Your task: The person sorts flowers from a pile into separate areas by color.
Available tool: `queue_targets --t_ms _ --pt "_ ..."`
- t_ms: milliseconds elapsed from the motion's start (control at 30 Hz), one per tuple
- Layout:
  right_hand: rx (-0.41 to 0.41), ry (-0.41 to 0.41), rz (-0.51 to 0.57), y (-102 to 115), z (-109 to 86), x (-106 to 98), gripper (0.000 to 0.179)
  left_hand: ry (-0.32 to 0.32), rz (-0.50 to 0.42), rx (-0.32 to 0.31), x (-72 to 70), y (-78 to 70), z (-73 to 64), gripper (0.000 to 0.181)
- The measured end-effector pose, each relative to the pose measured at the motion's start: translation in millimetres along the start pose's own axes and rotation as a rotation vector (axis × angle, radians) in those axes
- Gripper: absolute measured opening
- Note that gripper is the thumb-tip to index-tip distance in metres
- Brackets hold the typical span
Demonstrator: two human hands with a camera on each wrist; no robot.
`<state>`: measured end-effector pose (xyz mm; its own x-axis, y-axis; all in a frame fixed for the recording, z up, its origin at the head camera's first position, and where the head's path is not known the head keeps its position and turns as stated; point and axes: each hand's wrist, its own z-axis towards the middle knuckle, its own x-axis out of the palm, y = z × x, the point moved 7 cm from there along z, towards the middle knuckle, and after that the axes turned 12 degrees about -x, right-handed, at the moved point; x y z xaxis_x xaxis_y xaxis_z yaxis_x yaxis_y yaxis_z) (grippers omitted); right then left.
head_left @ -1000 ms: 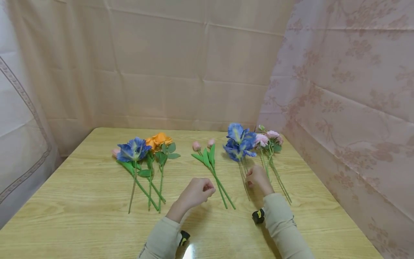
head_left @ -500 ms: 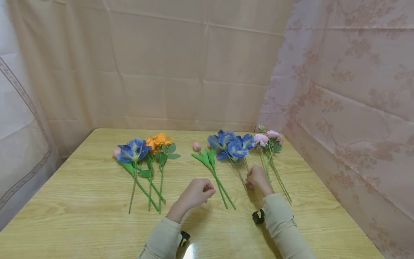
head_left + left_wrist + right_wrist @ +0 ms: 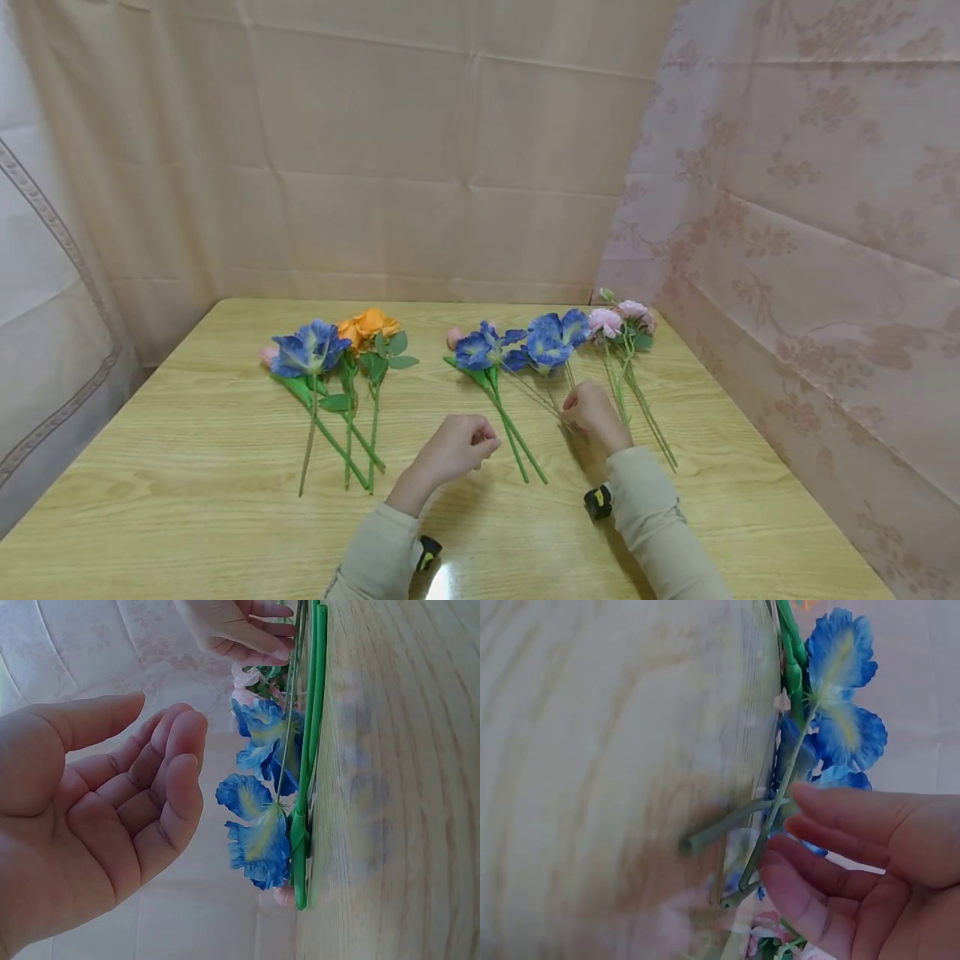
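With our left hand (image 3: 453,448) loose and empty beside the tulips (image 3: 497,398) and our right hand (image 3: 595,415) right of them, pinch unclear, we should gently steady the blue flower (image 3: 476,348) over them by its stem (image 3: 796,751)

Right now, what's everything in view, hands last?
Blue flowers: at least three, blue, one left, others centre-right
Orange flowers: two visible, orange, left group
Tulips: at least two, pink, left and centre
Frilly flowers: two plus a bud, pale pink, right
Table: one, yellowish wood, beneath
Cloths: several, beige behind, patterned pink right, whitish left
Wrist devices: two, black and yellow, foreground
Sleeves: two, beige, foreground
Left hand: one, bare, beside tulip stems
Right hand: one, bare, at a blue flower's stem
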<state>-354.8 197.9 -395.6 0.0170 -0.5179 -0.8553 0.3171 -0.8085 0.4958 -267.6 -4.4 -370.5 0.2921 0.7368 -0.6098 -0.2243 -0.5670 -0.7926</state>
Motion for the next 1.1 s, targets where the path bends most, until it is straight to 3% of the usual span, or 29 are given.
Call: queue_targets --t_ms 167,867,1100 --pt "0.003 0.018 -0.042 -3 3.4 5 0.01 0.01 -0.005 -0.008 0.4 2.1 0.9 0.015" --pt "0.046 0.054 -0.015 2 -1.0 9 0.014 0.011 -0.003 -0.025 -0.1 4.2 0.4 0.013" --pt "0.016 0.04 -0.062 9 -3.3 4 0.017 -0.039 0.032 -0.054 -10.6 11.3 1.3 0.012"
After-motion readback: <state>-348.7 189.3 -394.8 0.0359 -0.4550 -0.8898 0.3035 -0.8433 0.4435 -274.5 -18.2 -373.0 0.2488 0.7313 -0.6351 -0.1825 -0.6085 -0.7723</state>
